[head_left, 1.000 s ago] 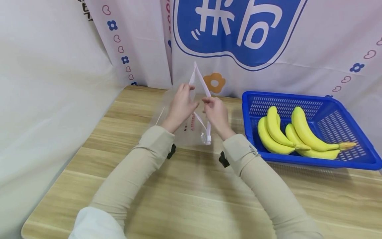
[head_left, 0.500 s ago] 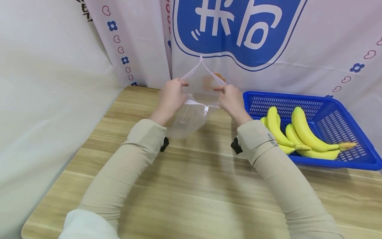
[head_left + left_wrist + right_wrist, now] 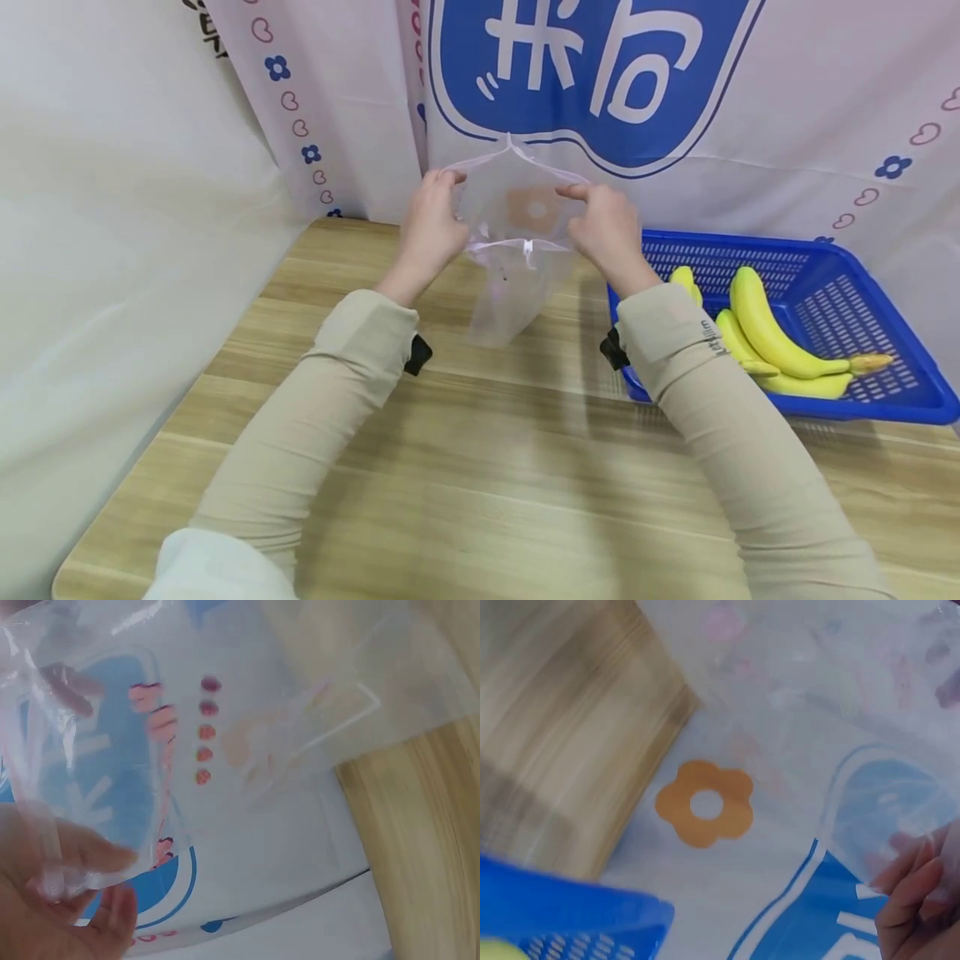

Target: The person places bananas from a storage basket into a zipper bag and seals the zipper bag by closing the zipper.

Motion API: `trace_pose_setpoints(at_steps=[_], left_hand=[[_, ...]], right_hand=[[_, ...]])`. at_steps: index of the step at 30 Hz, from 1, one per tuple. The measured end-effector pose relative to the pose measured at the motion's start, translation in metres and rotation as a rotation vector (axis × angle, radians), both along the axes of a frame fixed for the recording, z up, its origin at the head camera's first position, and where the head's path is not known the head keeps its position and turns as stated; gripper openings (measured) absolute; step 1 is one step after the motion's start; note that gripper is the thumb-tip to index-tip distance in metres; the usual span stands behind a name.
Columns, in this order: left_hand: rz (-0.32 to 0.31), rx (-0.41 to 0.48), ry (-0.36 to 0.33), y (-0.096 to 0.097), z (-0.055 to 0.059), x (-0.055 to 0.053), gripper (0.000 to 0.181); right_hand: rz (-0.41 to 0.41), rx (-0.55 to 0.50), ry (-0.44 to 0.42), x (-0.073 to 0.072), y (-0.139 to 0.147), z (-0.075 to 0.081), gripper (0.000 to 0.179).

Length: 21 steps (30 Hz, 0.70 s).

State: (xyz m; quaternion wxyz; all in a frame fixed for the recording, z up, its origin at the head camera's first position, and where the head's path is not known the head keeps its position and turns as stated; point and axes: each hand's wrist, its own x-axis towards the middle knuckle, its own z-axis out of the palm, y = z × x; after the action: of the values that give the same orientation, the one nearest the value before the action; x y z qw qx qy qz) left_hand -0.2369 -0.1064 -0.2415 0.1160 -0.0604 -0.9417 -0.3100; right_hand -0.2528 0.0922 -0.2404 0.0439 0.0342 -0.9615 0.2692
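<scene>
Head view, left hand: the left hand (image 3: 427,237) has its thumb and fingers curled in a pinch on the left side of the mouth of a clear plastic bag with a pale pink zip strip (image 3: 513,292).
Head view, right hand: the right hand (image 3: 611,237) pinches the opposite side of the mouth, index finger lying along the rim.
Head view, bag: held between the hands above the far part of the light wood-grain table (image 3: 450,467), mouth upward and spread wide, white slider (image 3: 528,247) on the near edge; the body hangs down, narrowing; whether its bottom touches the wood I cannot tell.
Head view, basket: the blue perforated plastic basket (image 3: 862,408) stands to the right of the bag, so the right hand is much the nearer; its sleeve covers the near left corner.
Head view, fruit: yellow bananas (image 3: 787,346) lie inside, partly behind that sleeve, long axes slanting from far left to near right, stem ends toward the person's right.
Left wrist view, grip: thumb and fingers close on the film's edge; red print (image 3: 206,731) shows on the plastic.
Right wrist view, grip: bent fingers hold the film at lower right; the basket's corner is at the opposite lower side, apart from the hand, an orange flower print (image 3: 676,801) between.
</scene>
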Motion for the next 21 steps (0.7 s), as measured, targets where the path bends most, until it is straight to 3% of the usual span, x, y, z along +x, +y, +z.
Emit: trace_pose_setpoints(at_steps=[3,7,11,17,21], left_hand=[[-0.024,-0.055,0.002,-0.002,0.005,0.002,0.060],[-0.035,-0.107,-0.045,-0.004,0.013,0.004,0.053],[-0.013,-0.013,-0.074,-0.007,0.016,0.004,0.046],[0.035,0.123,-0.052,-0.012,0.013,0.000,0.046],[0.050,0.212,-0.087,-0.015,0.009,-0.005,0.046]], right_hand=[[-0.020,0.037,-0.058,0.000,0.005,0.007,0.057],[-0.051,0.091,-0.104,0.002,0.012,0.012,0.051],[-0.046,0.106,-0.124,0.002,0.017,0.014,0.050],[-0.005,-0.056,-0.180,-0.002,0.021,0.015,0.052],[-0.001,-0.103,-0.197,-0.001,0.022,0.011,0.052]])
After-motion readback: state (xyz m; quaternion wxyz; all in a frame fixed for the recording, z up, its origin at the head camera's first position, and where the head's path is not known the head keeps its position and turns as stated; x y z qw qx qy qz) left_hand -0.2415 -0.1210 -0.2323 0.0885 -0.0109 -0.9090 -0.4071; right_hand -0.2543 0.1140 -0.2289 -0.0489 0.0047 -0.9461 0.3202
